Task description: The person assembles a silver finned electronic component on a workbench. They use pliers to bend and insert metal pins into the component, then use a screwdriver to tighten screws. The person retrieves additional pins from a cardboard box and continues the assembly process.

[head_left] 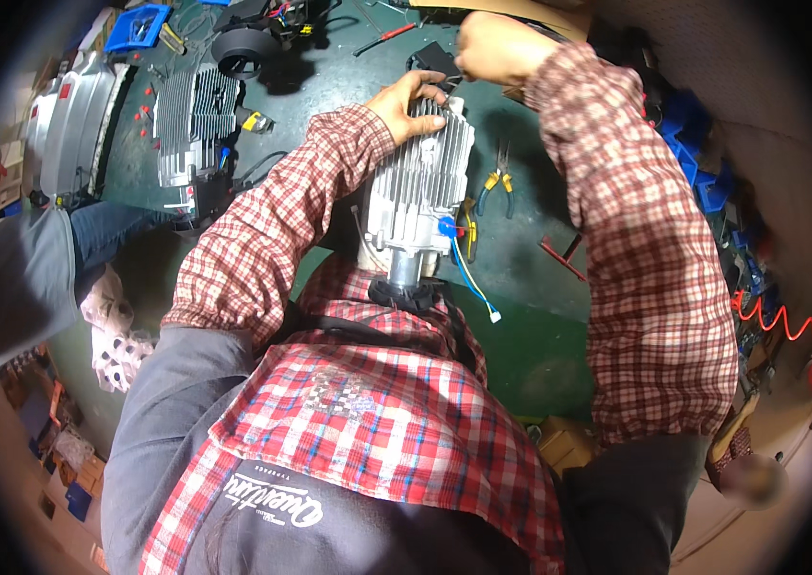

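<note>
A silver finned metal housing [422, 177] stands on the green bench in front of my body, its narrow cylindrical end towards me. My left hand [408, 107] grips its far end, thumb lying across the fins and fingers bent over the edge. Just beyond, to the right, my right hand [502, 50] is raised and closed; whatever its fingers pinch is hidden. A black box-shaped part [432, 60] lies by the fingertips. From a blue fitting [446, 227] on the housing's side, thin wires run to a white plug [494, 315].
Pliers [496, 184] with yellow-black handles lie right of the housing, near a red T-handled tool [562, 257]. A second finned housing [197, 120] and a black round part [236, 50] are left. Another person's leg [123, 235] shows there. Blue bins [703, 172] and a red coiled hose [780, 321] line the right.
</note>
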The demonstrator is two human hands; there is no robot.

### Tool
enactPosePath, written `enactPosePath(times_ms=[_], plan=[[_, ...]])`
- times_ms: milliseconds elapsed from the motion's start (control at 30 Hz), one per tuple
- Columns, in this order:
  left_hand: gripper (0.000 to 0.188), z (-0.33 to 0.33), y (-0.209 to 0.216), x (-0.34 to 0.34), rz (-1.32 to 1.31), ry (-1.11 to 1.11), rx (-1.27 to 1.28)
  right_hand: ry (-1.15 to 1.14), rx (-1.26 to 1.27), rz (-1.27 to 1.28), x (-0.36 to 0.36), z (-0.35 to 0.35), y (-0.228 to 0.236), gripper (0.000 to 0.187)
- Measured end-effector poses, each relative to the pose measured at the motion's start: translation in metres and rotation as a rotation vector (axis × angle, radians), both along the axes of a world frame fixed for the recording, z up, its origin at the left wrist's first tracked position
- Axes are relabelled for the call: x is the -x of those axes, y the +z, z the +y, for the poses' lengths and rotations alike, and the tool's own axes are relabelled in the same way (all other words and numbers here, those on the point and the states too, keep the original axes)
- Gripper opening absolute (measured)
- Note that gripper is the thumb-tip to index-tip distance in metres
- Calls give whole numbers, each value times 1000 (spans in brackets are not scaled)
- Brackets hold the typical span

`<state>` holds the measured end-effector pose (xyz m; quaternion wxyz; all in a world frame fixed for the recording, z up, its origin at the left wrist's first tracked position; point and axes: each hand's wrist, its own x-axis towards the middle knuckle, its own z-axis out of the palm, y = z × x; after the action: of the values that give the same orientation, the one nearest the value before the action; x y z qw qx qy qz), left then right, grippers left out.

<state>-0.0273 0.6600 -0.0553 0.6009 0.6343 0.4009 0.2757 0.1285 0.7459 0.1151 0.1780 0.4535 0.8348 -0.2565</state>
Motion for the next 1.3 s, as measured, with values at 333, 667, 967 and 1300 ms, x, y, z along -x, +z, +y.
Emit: enactPosePath(times_ms=[333,667,967,1300], plan=[[59,17,-27,12,-191,-75,74,-357,-421,427,-2,-121,10,24],[61,19,-9,7,-28,-176,-1,-470,-451,707,9,-241,-74,14],[104,-10,53,16,675,-319,-586,-309,-572,634,-14,-242,-84,19],[119,-43,68,-7,952,-234,-531,-116,-592,569,-24,-242,-92,14]])
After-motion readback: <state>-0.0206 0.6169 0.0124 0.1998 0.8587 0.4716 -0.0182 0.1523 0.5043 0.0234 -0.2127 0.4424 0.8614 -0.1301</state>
